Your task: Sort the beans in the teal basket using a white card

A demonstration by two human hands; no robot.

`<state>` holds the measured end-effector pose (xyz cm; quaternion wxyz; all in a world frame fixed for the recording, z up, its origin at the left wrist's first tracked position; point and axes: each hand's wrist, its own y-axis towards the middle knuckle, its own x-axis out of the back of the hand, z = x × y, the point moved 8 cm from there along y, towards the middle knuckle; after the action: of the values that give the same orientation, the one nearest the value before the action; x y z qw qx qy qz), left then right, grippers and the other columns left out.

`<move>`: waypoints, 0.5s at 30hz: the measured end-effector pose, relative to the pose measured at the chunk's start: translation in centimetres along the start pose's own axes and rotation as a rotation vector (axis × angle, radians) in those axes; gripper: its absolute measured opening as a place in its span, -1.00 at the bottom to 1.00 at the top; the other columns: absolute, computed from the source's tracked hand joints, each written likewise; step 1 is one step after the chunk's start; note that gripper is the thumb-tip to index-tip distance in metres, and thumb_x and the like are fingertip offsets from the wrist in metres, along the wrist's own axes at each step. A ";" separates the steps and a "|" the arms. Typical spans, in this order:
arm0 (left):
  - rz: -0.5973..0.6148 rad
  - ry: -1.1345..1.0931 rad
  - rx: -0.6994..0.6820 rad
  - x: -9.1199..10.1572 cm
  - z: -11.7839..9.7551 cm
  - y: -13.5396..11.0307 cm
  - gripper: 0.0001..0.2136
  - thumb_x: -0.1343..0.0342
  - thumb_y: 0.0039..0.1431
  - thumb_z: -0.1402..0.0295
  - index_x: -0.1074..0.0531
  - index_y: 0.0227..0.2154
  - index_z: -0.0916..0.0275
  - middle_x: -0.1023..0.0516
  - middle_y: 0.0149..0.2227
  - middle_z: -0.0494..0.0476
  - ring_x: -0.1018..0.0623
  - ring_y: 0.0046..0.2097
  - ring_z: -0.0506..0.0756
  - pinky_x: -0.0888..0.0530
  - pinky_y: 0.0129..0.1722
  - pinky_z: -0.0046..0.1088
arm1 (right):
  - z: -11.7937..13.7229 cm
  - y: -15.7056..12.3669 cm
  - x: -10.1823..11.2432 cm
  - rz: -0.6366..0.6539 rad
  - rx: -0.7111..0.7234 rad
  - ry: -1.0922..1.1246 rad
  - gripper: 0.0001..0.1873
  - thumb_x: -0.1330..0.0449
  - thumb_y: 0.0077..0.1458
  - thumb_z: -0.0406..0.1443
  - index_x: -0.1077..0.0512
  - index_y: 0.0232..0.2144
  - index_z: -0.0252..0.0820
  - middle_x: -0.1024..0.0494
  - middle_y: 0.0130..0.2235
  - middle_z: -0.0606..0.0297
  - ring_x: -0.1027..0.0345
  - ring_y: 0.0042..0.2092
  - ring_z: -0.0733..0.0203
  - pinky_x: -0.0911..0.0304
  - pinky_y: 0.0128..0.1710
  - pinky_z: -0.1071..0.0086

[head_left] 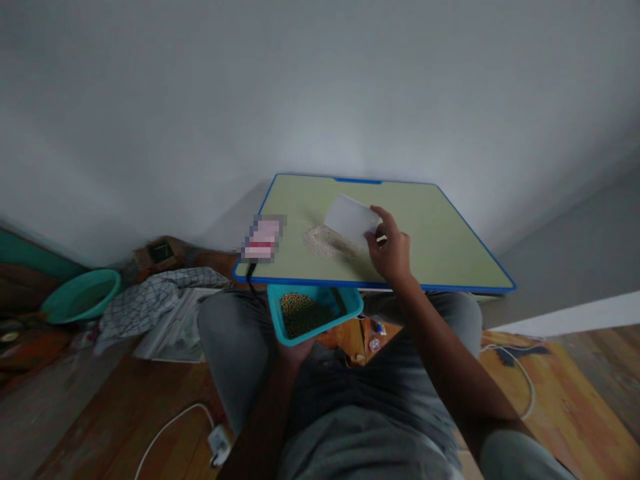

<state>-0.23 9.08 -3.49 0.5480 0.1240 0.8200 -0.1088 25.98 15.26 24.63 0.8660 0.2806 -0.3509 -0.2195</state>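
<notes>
My right hand (393, 250) pinches the right edge of a white, card-like piece (351, 217), tilted over a small folding table (425, 227). Whether that piece is flat or hollow I cannot tell. Close to its lower left edge lies a loose pale heap (320, 241) of what looks like grain. From below, my left hand (296, 351) holds a teal plastic tub (320, 331) at the near table edge, its fingers mostly hidden by the tub. Inside the tub are yellowish beans (295, 307) and darker green ones (313, 319).
A blurred pink-and-white object (263, 240) is on the table's left side, with a dark strap (251, 272) hanging over the edge. Leftward stand a teal basin (85, 297) and a checked cloth (160, 297). White cables (170, 427) run along the wooden floor.
</notes>
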 end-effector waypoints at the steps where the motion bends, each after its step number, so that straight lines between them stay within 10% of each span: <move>1: 0.018 -0.009 -0.001 0.0 -0.1 0.0 -0.58 -0.11 0.51 0.07 -0.74 0.18 0.10 -0.72 0.31 0.34 -0.72 0.20 0.53 -0.77 -0.07 0.28 | 0.0 0.2 0.1 -0.013 -0.001 0.001 -0.35 -0.23 0.24 -0.33 -0.46 0.37 -0.06 -0.61 -0.37 0.35 -0.50 -0.36 0.13 -0.46 -0.22 0.24; 15: 0.134 -0.040 -0.006 -0.4 0.0 0.1 -0.60 -0.07 0.53 0.10 -0.75 0.16 0.03 -0.76 0.27 0.23 -0.72 0.24 0.47 -0.76 0.00 0.33 | 1.3 0.5 -2.3 0.141 0.007 0.049 -0.30 -0.21 0.18 -0.37 -0.50 0.37 -0.14 -0.56 -0.41 0.37 -0.43 -0.40 0.19 -0.40 -0.19 0.32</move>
<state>-0.03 9.11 -3.14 0.5708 0.1750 0.7990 -0.0719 23.65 16.55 24.62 0.8866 0.2634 -0.3494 -0.1499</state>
